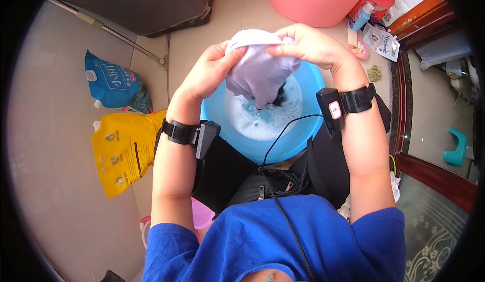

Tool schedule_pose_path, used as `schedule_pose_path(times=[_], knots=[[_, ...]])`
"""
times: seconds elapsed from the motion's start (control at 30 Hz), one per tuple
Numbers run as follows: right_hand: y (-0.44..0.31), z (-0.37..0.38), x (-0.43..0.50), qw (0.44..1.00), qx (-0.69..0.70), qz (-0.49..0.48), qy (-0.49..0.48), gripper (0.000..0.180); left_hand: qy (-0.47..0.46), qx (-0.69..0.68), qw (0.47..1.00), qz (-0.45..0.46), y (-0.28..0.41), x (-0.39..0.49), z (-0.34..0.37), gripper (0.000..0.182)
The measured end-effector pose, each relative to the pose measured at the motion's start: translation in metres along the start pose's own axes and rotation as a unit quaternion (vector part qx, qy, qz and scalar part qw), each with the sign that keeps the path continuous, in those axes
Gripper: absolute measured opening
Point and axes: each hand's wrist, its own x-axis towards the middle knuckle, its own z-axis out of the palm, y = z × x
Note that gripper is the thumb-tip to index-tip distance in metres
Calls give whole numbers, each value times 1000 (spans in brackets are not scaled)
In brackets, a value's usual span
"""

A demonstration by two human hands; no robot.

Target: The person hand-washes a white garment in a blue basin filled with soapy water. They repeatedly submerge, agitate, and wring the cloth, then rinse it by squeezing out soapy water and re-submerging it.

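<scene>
A wet, pale lavender cloth garment (261, 70) is stretched between my hands above a blue plastic basin (261, 151). My left hand (218, 68) pinches its left edge between thumb and fingers. On the other side, my right hand (303, 45) grips the folded upper edge. The lower end of the garment hangs down to the soapy water (250, 121), which is covered in white foam. Something dark (280, 95) shows in the water just behind the garment; what it is I cannot tell.
A blue refill pouch (113, 83) and a yellow pouch (123, 149) stand on the left. Beyond the basin is a pink tub (316, 0). Bottles and a white pouch (382, 42) lie at upper right, by a door frame. A black cable (278, 136) crosses the basin's near rim.
</scene>
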Motion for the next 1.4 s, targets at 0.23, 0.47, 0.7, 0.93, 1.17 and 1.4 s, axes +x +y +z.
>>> schedule_pose_path(times=[0.23,0.47,0.7,0.93,1.17,1.4], knots=[[-15,53,17,962,132,-3,240,34,94,-152,984,-4,-5,13,15,48],[-16,102,21,880,-244,-30,406,46,289,115,950,28,-42,22,62,56],[-19,107,22,890,-256,-96,364,47,289,-130,948,38,-39,20,57,52],[-1,104,28,870,-256,-78,414,49,285,69,951,98,-44,24,57,58],[14,103,31,877,-238,-23,417,49,230,-10,973,14,-54,26,46,51],[22,101,34,863,-204,-69,458,51,256,63,964,17,-49,24,56,61]])
